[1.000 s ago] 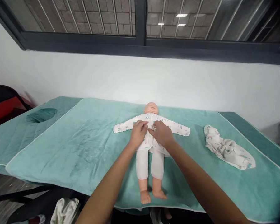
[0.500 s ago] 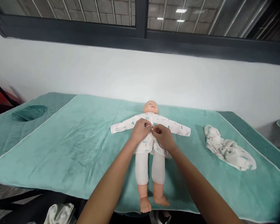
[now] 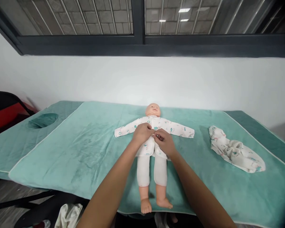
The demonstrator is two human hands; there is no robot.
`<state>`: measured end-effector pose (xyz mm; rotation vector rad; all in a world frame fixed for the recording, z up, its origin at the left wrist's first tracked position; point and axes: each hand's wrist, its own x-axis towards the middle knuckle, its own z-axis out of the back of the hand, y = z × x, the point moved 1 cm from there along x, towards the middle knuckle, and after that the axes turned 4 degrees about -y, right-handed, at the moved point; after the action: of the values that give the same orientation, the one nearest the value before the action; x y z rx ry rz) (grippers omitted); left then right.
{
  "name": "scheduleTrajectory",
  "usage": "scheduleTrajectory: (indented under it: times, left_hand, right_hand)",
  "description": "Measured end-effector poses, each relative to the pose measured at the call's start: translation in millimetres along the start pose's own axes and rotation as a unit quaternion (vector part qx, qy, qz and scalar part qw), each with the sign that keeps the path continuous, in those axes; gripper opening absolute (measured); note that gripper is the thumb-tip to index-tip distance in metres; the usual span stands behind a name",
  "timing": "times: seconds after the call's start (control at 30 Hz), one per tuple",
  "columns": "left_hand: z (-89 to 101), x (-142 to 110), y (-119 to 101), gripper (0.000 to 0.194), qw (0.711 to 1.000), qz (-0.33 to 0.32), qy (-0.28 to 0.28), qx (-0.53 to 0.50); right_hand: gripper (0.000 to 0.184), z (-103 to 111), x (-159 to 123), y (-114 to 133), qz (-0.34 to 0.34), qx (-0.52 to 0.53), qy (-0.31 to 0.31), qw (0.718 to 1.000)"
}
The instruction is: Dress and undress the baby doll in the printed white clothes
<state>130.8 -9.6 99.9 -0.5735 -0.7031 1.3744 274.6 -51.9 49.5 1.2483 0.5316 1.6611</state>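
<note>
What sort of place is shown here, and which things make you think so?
Perhaps a care training room. A padded bed with a green cover has a round hollow, possibly for a face; a dressed baby doll lies on it, and a barred window is behind.

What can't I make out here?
Head view: whether the jacket is fastened at mid-chest; the left hand and right hand cover it.
Head view: full shape of the crumpled cloth; hidden by its folds.
Head view: lower end of the pale cloth; cut off by the bottom edge.
</note>
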Motion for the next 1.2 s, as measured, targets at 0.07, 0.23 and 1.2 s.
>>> scheduleTrajectory:
  times: [0.07,0.23,1.2]
  left_hand:
    - [3.5,0,-2,0.003,1.0,0.006,-0.003,-0.028]
    - [2.7,1,-8,0.003,1.0,-0.016,-0.022,0.013]
    - [-0.6,-5,11,0.02,0.961,0.107,0.039,-0.251]
  right_hand:
    - [0.017,1,0,1,-0.006,0.02,0.016,1.0]
    - [0.017,4,0,-2,-0.008,0.073,0.024,0.997]
    - [0.022,14,44,-22,-0.052,0.092,0.087,0.991]
